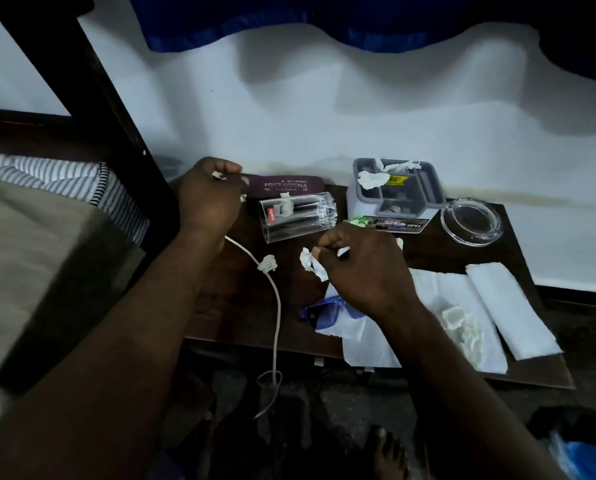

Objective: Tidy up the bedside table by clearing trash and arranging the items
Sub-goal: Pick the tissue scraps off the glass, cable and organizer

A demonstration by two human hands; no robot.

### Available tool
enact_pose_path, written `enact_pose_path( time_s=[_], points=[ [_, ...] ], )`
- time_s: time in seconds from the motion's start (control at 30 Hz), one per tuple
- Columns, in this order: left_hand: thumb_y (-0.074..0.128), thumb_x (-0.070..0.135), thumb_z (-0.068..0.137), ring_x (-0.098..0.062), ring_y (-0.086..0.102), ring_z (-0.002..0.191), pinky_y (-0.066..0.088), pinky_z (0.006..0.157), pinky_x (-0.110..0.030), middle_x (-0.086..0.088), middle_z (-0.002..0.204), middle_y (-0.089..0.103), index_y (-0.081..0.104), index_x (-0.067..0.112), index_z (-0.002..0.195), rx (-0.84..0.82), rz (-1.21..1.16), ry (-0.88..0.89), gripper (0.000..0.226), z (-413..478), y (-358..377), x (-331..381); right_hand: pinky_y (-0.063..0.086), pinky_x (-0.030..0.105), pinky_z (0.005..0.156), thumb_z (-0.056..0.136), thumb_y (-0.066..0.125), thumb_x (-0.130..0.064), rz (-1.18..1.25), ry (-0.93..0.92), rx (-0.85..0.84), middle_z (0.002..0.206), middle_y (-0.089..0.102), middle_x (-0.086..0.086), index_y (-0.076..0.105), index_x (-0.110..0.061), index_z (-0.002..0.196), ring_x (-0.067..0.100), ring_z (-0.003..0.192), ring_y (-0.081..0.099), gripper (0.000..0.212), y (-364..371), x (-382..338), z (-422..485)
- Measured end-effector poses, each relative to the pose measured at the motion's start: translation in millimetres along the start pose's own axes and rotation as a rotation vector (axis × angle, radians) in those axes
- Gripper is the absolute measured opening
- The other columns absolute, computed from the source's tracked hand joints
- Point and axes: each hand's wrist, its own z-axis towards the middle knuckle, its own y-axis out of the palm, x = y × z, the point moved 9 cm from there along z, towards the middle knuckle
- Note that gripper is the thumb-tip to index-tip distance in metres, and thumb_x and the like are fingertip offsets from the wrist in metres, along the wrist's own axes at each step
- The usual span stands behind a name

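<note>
Crumpled white tissue scraps (268, 263) litter our dark wooden bedside table (232, 306): we clench one in our left hand (209, 199), pinch another in our right hand (362, 268), and a third lies on one white cable (277, 313).

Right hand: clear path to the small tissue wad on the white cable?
Probably yes. The tissue wad lies just left of the right hand with nothing between them; the tipped glass sits further back. But that hand is pinching a crumpled tissue, so grip room looks limited.
</note>
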Motion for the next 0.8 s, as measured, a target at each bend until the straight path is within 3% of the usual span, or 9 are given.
enact_pose_path(
  time_s=[0.1,0.23,0.37,0.53,0.8],
  points=[
    [0.063,0.006,0.087,-0.007,0.056,0.055,0.042,0.046,-0.016,0.002,0.082,0.071,0.074,0.02,0.093,-0.12,0.144,-0.011,0.019,12,18,-2,0.055,0.035,0.085,0.089,0.076,-0.039,-0.007,-0.013,-0.006,0.093,0.076,-0.014,0.075,-0.029,0.092,0.008,0.087,0.07,0.011,3,1,1],
    [0.052,0.002,0.09,-0.015,0.07,0.088,0.048,0.072,-0.021,0.001,0.105,0.076,0.076,0.027,0.105,-0.361,0.359,0.035,0.038,13,43,-3,0.055,0.036,0.085,0.089,0.076,-0.038,-0.012,-0.021,0.001,0.09,0.076,-0.015,0.075,-0.029,0.088,0.007,0.087,0.07,0.009,2,3,1],
    [0.043,-0.002,0.095,-0.016,0.063,0.102,0.047,0.072,-0.02,0.001,0.126,0.069,0.067,0.032,0.132,-0.543,0.61,0.132,0.056,10,57,11,0.053,0.034,0.083,0.089,0.076,-0.038,-0.041,-0.034,-0.002,0.089,0.077,-0.014,0.075,-0.028,0.087,0.007,0.084,0.07,0.01,4,2,2],
    [0.043,-0.002,0.092,-0.027,0.055,0.127,0.043,0.093,-0.03,0.0,0.154,0.051,0.056,0.048,0.14,-0.708,0.99,0.287,0.071,12,74,11,0.052,0.026,0.08,0.089,0.077,-0.038,-0.03,-0.045,-0.002,0.087,0.077,-0.015,0.077,-0.029,0.087,0.003,0.081,0.069,0.009,5,3,2],
    [0.047,0.007,0.096,-0.027,0.056,0.125,0.046,0.1,-0.034,0.002,0.148,0.057,0.062,0.047,0.135,-0.772,1.093,0.396,0.058,10,86,19,0.05,0.026,0.08,0.089,0.077,-0.038,-0.045,-0.029,-0.009,0.09,0.078,-0.014,0.077,-0.028,0.089,0.005,0.08,0.07,0.01,8,5,3]
  ],
)
